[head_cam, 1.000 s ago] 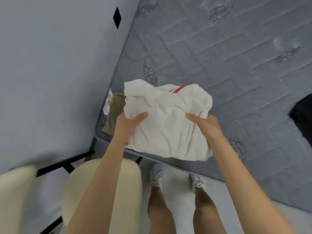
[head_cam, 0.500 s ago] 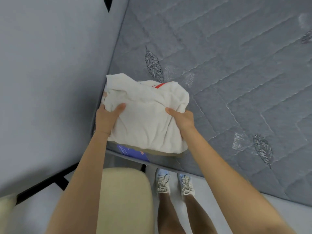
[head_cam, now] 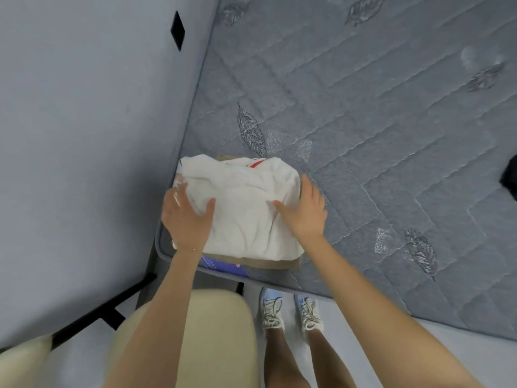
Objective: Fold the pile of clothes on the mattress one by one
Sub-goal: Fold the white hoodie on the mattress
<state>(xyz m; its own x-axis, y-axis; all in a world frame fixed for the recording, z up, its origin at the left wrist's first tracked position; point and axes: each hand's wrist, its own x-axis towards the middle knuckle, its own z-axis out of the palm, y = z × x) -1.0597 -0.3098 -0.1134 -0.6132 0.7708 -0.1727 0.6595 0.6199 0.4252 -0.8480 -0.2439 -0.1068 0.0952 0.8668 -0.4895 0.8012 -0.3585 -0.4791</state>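
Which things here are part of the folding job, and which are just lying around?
Job: white folded garment, olive garment beneath it, mattress, left hand, right hand, dark cloth at far right (probably).
Lying about: cream chair, black diamond wall mark, sneakers.

Finding: a folded white garment (head_cam: 246, 211) with a red mark is lying at the near left corner of the grey quilted mattress (head_cam: 391, 130), against the wall (head_cam: 84, 135). It is sitting on a tan garment (head_cam: 268, 263), whose edge is showing below it. A blue item (head_cam: 223, 266) is sticking out under the tan one. The left hand (head_cam: 186, 217) is pressing flat on the white garment's left side. The right hand (head_cam: 303, 211) is resting against its right side, fingers straight. A dark item (head_cam: 510, 177) is showing at the frame's right edge. The person's shoes (head_cam: 291, 312) are standing just beside a cream seat (head_cam: 218, 331).
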